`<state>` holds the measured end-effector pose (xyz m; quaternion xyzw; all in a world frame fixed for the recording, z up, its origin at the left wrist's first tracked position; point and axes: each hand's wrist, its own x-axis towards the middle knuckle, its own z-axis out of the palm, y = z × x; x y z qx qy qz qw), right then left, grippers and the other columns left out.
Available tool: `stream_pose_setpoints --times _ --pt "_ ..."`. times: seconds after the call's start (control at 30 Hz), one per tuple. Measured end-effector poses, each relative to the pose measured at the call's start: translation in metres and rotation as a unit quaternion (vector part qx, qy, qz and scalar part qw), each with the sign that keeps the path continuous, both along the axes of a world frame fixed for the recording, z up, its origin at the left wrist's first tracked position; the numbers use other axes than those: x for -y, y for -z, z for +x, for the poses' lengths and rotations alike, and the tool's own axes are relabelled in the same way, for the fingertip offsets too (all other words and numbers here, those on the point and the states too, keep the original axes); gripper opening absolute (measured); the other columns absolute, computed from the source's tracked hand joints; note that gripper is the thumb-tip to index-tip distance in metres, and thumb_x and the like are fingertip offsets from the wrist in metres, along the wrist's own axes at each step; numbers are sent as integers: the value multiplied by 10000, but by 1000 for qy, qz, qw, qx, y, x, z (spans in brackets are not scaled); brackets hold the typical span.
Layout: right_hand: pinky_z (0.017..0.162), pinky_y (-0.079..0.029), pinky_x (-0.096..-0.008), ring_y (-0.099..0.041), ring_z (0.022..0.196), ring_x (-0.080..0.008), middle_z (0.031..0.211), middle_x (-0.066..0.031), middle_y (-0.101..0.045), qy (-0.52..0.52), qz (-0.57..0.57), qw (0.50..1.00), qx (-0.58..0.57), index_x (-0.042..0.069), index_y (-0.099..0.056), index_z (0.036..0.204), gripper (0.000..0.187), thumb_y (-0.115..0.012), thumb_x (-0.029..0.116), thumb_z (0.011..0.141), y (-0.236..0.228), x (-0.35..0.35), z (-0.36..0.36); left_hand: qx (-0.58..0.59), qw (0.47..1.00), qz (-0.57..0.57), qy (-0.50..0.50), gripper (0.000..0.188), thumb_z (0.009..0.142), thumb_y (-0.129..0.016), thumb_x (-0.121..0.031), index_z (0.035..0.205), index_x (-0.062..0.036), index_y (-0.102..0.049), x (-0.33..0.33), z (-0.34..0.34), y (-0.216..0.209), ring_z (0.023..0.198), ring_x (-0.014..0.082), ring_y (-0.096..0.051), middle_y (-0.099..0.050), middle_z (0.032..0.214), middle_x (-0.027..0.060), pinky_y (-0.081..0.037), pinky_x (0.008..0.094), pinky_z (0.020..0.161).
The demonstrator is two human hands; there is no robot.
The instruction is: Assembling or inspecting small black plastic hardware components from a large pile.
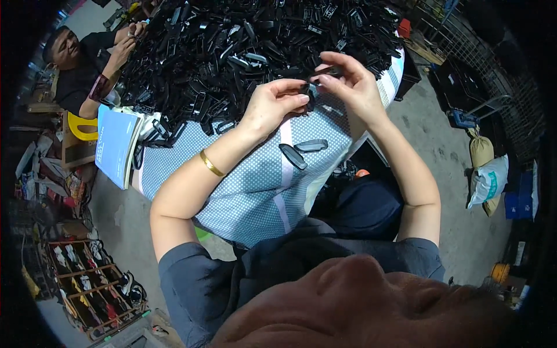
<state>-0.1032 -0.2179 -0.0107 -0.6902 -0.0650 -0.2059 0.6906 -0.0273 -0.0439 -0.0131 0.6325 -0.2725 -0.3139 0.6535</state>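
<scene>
My left hand (271,105) is closed in a pinch at the front edge of a large heap of black plastic pieces (232,58). Between its thumb and forefinger is a small black plastic piece (309,100). Close beside it, my right hand (358,90) pinches another thin black plastic piece (332,72) with thumb and fingertips. The two pieces are nearly together; whether they touch I cannot tell. Below my hands, two long oval black pieces, one slanted (292,156) and one lying flatter (311,145), rest on the patterned cloth (243,191). A gold bangle is on my left wrist.
At the far left a co-worker (75,69) handles something at the heap. A blue book (118,148) leans at the table's left edge, beside a yellow ring-shaped object (83,126). A rack with compartments (93,284) stands lower left. Sacks (489,177) and blue boxes sit on the right.
</scene>
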Motion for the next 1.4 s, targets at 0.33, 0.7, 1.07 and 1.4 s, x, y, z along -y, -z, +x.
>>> stream_pose_setpoints --times 0.33,0.7,1.07,1.4 --pt "661 -507 -266 -631 770 -193 895 -118 -623 141 -253 954 83 -25 -636 960 253 -682 79 733 10 -22 -8 6 995 -80 -59 301 823 -604 -29 1116 33 -578 -1 0 3 753 105 -614 -647 884 83 -512 204 688" --pt "660 -529 -254 -611 827 -181 958 -121 -600 163 -317 927 118 -28 -592 983 273 -690 59 743 17 -30 -5 65 992 -95 -60 308 827 -612 -56 1124 20 -587 -2 -8 -4 798 82 -592 -652 930 75 -486 192 690" --pt "581 -441 -274 -570 644 -125 670 -69 -600 56 -300 952 -18 -35 -636 838 237 -689 187 773 8 -28 -11 128 989 -70 19 242 851 -541 -38 1075 23 -608 -13 0 -14 911 147 -597 -634 1020 105 -483 256 811" --pt "715 -477 -379 -608 800 -299 845 -166 -632 -121 -441 887 -60 6 -664 873 341 -647 331 772 -5 -9 -9 444 877 180 -35 277 727 -696 -144 952 2 -627 -70 28 -58 774 193 -604 -609 864 110 -486 294 688"
